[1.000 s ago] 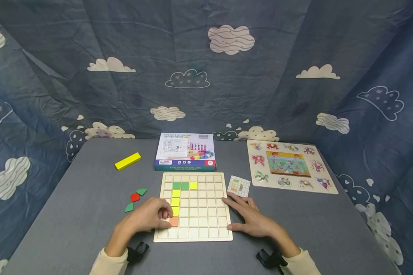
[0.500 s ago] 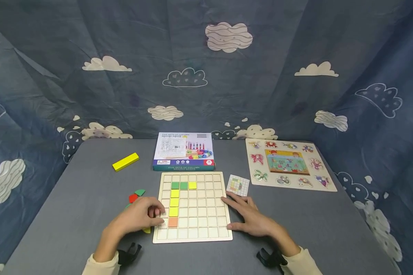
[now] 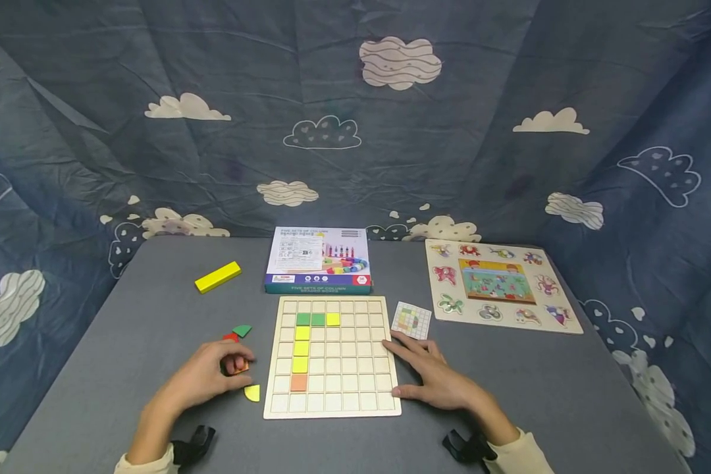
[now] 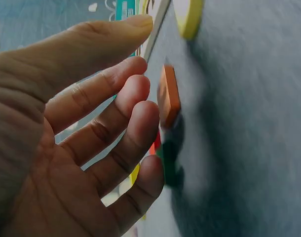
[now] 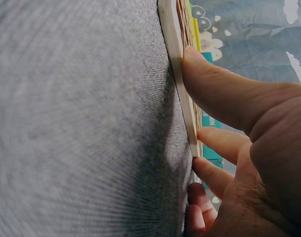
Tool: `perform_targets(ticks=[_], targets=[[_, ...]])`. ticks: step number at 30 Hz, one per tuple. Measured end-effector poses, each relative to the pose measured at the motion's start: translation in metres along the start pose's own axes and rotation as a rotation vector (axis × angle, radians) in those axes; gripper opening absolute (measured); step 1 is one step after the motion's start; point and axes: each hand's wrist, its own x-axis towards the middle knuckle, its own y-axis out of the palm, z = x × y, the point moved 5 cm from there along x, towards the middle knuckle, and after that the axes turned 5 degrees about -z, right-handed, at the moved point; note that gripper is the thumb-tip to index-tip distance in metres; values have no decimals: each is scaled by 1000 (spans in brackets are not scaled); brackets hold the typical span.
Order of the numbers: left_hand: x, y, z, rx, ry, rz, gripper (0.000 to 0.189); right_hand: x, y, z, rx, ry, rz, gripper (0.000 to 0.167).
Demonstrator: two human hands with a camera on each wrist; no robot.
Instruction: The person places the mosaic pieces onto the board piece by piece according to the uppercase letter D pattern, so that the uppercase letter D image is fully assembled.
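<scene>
My left hand (image 3: 198, 378) hovers over loose pieces left of the wooden grid board (image 3: 349, 383). In the left wrist view its fingers are loosely bent and the thumb is apart, with nothing held. Close to the fingertips is an orange tile (image 4: 169, 96); a green piece (image 4: 169, 165) lies by the little finger. A yellow rounded piece (image 3: 251, 393) sits near the thumb, while a red piece (image 3: 230, 337) is partly hidden behind the hand. My right hand (image 3: 435, 378) rests its thumb and fingertips on the board's right edge. Green, yellow and orange tiles (image 3: 299, 382) fill some squares.
A small pattern card (image 3: 411, 320) lies beside the board's upper right. Behind the board is a boxed bead set (image 3: 318, 261). A picture puzzle board (image 3: 503, 313) lies at the back right, a yellow bar (image 3: 218, 277) at the back left. Another green piece (image 3: 242, 330) lies left of the board.
My left hand has moved left, off the board and the orange tile there, to the loose pieces. The yellow rounded piece has come into sight. My right hand has stayed put.
</scene>
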Motion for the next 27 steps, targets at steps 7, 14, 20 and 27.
perform_targets(ticks=[7,14,20,27], targets=[[-8,-10,10,9,-27,-67,26,0,-1,1,5,-4,-3,79],[-6,-8,17,36,-60,-87,25,-2,0,1,-1,-10,-12,78],[-6,-7,18,46,-77,-111,25,-2,-1,2,5,-1,-6,79],[-7,-7,23,54,-107,-133,24,-1,-1,2,-3,-6,-4,78]])
